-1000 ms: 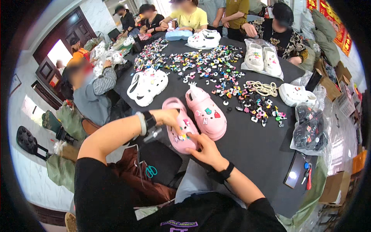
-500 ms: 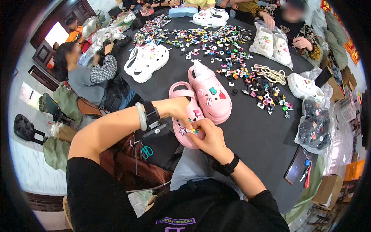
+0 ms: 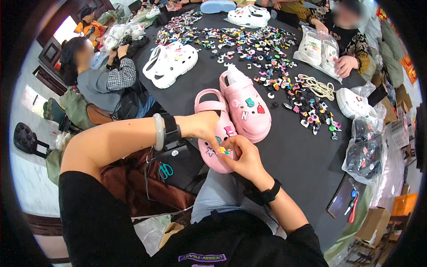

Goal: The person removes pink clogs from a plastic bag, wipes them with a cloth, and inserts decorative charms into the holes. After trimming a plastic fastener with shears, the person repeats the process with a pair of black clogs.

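Two pink clogs lie side by side at the near edge of a black table (image 3: 307, 155). My left hand (image 3: 205, 126) grips the nearer pink clog (image 3: 213, 133) from its left side. My right hand (image 3: 242, 153) pinches a small colourful charm against the toe of that clog, which bears a few charms. The second pink clog (image 3: 247, 105) rests just to the right with a few charms on its top, untouched.
Several loose charms (image 3: 267, 53) are strewn across the table's middle. A white clog pair (image 3: 170, 63) lies at the left, more white clogs (image 3: 249, 15) at the far end. Bagged clogs (image 3: 318, 49) and a bag of dark charms (image 3: 367, 149) sit right. Other people sit around the table.
The view has dipped and drawn closer to the clogs. My right hand has shifted slightly along the toe of the nearer clog; my left hand keeps its hold.
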A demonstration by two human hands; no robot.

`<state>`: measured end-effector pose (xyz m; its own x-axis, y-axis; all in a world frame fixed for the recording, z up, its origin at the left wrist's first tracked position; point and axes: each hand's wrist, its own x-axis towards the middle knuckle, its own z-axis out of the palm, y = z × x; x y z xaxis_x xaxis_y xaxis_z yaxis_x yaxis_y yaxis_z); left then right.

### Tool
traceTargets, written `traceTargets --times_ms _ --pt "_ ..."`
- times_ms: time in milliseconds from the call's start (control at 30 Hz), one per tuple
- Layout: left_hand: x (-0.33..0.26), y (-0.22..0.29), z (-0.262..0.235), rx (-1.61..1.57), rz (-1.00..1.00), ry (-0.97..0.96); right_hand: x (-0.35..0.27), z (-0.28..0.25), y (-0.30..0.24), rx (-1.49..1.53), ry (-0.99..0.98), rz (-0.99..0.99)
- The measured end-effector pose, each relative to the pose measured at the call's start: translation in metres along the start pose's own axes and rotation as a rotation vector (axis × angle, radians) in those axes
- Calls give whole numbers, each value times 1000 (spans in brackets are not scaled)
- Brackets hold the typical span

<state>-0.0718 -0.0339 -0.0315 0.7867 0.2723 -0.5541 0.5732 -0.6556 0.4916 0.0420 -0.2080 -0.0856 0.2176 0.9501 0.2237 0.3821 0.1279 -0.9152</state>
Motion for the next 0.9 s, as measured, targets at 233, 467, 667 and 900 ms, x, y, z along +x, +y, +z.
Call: traceTargets --times_ms 233,467,667,900 --pt "-7 -9 10 -14 132 209 0 2 16 183 46 -48" --pt "-9 -5 19 20 89 335 5 -3 23 266 22 -23" --pt "-11 10 29 18 66 479 7 -1 27 288 62 -62" --pt "-3 10 -20 -377 139 -111 7 -2 24 313 32 -28"
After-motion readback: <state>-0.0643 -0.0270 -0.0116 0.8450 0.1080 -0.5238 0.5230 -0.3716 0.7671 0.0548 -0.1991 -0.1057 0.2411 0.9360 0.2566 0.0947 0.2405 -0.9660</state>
